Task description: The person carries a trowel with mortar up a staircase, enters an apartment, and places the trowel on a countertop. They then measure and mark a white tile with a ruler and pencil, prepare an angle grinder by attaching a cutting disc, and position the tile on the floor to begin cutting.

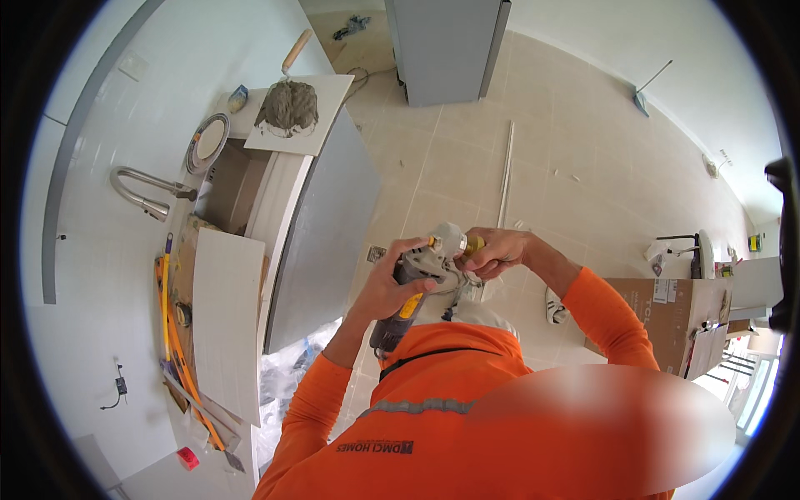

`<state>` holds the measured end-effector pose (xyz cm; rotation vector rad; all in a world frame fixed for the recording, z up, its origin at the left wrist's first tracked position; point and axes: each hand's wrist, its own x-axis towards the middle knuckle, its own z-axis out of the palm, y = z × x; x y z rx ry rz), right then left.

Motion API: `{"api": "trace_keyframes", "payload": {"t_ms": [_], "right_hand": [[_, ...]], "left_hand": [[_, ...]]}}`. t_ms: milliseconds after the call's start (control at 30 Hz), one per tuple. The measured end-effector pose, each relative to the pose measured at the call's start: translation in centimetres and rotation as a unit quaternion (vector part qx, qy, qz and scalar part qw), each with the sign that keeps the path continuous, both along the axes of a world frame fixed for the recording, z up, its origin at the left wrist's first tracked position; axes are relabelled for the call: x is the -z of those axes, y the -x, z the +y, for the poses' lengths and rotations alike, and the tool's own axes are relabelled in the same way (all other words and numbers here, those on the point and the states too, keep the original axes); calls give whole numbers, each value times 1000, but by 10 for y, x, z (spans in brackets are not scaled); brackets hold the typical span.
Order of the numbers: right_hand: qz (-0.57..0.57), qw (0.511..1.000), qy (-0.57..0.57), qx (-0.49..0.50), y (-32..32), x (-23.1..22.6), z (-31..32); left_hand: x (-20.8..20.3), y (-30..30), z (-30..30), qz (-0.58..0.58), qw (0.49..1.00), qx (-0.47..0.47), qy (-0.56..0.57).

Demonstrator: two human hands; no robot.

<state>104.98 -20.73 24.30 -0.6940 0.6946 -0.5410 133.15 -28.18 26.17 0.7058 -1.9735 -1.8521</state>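
Spanning left hand (390,285) and right hand (500,250) is a power tool (390,332).

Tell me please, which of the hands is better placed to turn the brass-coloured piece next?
Probably the right hand: it grips the brass-coloured piece, while the left hand is occupied holding the dark power tool.
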Motion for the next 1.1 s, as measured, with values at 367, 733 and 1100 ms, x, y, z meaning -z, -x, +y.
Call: {"api": "trace_keyframes", "payload": {"t_ms": [367, 733, 1100], "right_hand": [[653, 576, 434, 230, -88, -9, -26], [-13, 1000, -22, -3, -53, 28, 12], [212, 974, 33, 76, -95, 1, 20]], "left_hand": [[-8, -28, -34, -57, 983, -131, -114], [-11, -40, -15, -115, 986, 114, -30], [2, -68, -17, -127, 986, 94, -54]]}}
